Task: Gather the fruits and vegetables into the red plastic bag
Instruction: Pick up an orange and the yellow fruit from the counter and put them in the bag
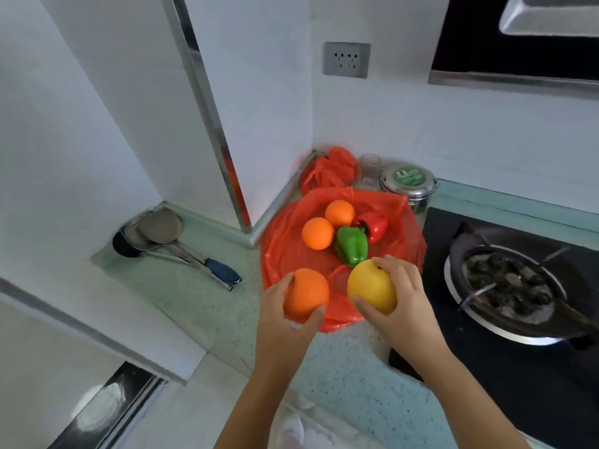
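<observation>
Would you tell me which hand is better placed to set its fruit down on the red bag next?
Probably the right hand: its yellow fruit hangs over the red bag beside the green pepper; the left hand holds its orange nearer the bag's edge.

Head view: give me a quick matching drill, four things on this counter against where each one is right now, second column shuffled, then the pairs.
Things:
1. nearest orange
2. yellow fruit
3. green pepper
4. steel tin

Places:
A. lying on the spread red bag, beside the red pepper
B. held in the left hand
C. standing behind the bag, beside a glass
D. held in the right hand

Pairs: 1-B, 2-D, 3-A, 4-C.
</observation>
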`<state>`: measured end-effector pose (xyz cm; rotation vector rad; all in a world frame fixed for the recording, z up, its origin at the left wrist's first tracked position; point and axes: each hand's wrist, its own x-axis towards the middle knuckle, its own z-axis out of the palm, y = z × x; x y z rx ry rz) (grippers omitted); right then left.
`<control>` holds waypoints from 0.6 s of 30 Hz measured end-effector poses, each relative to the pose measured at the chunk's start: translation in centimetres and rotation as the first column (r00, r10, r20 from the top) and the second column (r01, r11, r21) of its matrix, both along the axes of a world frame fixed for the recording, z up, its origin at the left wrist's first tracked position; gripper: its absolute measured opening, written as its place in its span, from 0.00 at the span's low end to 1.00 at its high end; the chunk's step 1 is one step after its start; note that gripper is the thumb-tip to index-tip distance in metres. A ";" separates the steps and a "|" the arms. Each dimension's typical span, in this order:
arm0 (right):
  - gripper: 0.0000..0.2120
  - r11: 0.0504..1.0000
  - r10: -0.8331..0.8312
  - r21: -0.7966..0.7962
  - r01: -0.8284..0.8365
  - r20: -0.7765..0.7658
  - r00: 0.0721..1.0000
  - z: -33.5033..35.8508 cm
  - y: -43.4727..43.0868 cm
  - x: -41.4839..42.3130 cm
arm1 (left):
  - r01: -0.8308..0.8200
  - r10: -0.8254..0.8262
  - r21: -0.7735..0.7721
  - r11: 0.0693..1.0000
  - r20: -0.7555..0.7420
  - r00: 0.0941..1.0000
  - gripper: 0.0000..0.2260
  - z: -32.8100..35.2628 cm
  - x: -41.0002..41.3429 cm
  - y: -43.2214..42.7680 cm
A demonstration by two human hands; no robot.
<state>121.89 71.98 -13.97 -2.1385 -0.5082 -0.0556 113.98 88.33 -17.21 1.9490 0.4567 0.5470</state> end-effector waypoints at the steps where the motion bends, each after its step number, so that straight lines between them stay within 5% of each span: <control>1: 0.29 1.000 -0.015 -0.002 0.015 -0.008 1.000 -0.3 1.0 0.7 | 0.020 -0.020 0.004 1.000 -0.014 1.000 0.29 -0.3 1.0 1.1; 18: 0.30 0.921 -0.374 -0.154 0.358 -0.091 0.923 -6.6 8.2 7.2 | 0.367 -0.354 0.148 0.919 -0.107 0.929 0.28 -6.4 14.0 10.3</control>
